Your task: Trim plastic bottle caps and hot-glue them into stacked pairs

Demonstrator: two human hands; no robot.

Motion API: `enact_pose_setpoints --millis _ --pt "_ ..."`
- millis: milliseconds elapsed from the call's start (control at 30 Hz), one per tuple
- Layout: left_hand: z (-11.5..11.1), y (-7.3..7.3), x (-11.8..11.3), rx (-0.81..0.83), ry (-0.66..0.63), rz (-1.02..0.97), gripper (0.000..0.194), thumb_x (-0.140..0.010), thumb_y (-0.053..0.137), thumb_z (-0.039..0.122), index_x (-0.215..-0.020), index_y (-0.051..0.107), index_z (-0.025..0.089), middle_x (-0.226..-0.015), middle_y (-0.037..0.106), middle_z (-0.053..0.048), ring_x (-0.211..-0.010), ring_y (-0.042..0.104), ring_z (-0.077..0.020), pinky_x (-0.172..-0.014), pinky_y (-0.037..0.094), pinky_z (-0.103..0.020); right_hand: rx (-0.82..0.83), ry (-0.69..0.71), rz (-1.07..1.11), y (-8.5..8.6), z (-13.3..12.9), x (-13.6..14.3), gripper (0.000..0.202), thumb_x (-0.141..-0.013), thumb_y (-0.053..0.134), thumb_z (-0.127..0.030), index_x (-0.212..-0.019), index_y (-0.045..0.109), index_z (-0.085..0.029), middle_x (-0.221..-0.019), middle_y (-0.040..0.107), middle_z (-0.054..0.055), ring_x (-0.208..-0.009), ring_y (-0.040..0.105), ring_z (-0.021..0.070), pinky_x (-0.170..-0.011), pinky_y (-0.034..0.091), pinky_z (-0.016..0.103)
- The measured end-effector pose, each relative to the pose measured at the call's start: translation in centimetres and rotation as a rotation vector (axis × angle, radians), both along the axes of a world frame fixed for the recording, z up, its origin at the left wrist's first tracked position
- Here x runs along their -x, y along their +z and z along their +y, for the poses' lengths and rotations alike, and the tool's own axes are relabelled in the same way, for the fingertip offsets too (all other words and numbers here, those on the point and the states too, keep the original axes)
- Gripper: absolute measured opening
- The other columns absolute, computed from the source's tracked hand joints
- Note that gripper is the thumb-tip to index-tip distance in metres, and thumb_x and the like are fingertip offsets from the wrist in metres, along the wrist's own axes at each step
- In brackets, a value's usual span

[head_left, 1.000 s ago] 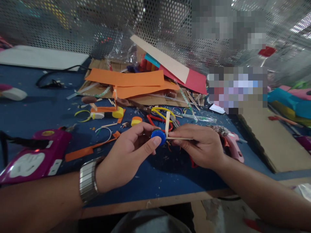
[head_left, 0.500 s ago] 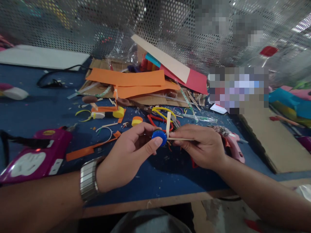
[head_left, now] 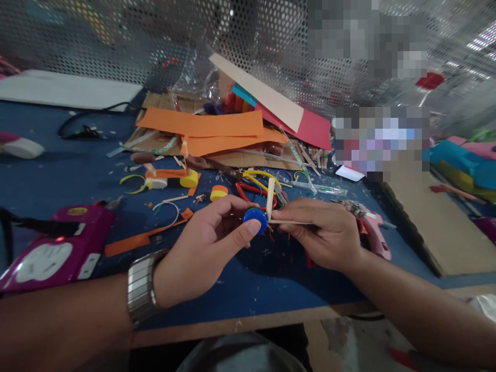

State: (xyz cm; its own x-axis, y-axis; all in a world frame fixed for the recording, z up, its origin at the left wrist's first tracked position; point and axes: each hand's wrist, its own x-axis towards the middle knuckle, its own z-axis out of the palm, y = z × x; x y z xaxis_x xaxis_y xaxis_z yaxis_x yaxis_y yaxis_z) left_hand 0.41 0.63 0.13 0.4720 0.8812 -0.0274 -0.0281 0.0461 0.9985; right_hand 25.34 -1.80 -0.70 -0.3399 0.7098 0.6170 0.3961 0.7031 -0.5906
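Observation:
Between thumb and fingers, my left hand (head_left: 217,243) pinches a round blue bottle cap (head_left: 254,220) with its flat face toward me. My right hand (head_left: 321,230) grips a thin wooden stick (head_left: 290,222) lying level. A second, short wooden stick (head_left: 270,199) stands upright where the level stick meets the cap's edge; whether they are glued together I cannot tell. Just behind the hands lie pliers with red handles (head_left: 244,192) and a tool with yellow handles (head_left: 263,178). A yellow and orange cap (head_left: 219,193) rests left of them.
A purple power strip (head_left: 65,243) lies at left, a pink glue gun (head_left: 375,237) right of my right hand. Orange paper strips (head_left: 201,123) cover cardboard at the back, before a perforated metal screen (head_left: 155,46). A cardboard sheet (head_left: 445,227) lies at right.
Almost nothing differs. The cap and sticks have shifted very slightly to the right, with both hands keeping their hold.

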Motion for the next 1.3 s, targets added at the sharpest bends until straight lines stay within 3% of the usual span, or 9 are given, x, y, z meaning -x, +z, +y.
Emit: enact_pose_setpoints --millis 667,1300 --pt "-0.01 -0.12 0.09 0.016 -0.001 -0.004 0.028 -0.098 0.085 0.043 -0.111 0.076 0.02 -0.082 0.073 0.002 -0.073 0.068 -0.013 -0.069 0.061 -0.023 0.003 0.001 0.008 -0.05 -0.04 -0.03 0.026 -0.1 0.081 -0.005 -0.12 0.089 -0.019 -0.1 0.091 0.007 -0.092 0.087 0.0148 -0.086 0.068 0.02" --pt "-0.07 0.04 0.15 0.046 0.005 -0.002 0.033 -0.096 0.089 0.047 -0.11 0.077 0.02 -0.081 0.073 0.001 -0.074 0.067 -0.016 -0.07 0.062 -0.027 0.018 -0.009 0.007 0.09 0.0 0.13 0.029 -0.101 0.08 -0.008 -0.123 0.09 -0.025 -0.099 0.091 0.005 -0.089 0.088 0.0187 -0.082 0.071 0.027"
